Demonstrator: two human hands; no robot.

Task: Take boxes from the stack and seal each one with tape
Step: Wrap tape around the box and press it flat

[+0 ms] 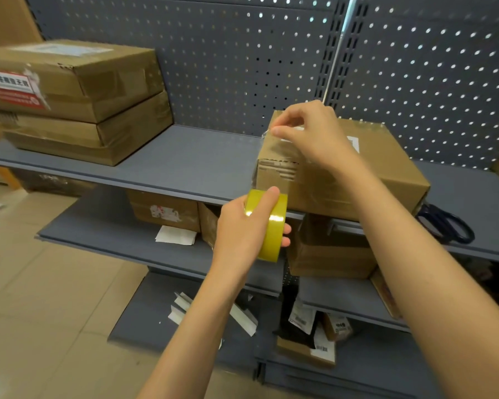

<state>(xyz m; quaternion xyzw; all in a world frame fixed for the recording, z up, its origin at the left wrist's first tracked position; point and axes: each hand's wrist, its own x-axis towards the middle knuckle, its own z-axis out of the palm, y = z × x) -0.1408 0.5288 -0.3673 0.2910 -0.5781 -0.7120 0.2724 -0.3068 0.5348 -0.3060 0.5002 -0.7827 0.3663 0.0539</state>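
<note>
Sealing in progress: box, stiff cardboard and probably light, sits at the shelf front edge, well right of the stack. Right hand pinches the thin, clingy tape end above the box's top left corner; left hand grips the tape roll just below the box, best held by its rim.

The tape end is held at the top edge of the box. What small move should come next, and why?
Probably press the tape end down onto the box top with the right hand. Its fingers pinch the clear strip at the top edge, and the left hand holds the tape roll below, so the strip already spans the box's front face.
</note>
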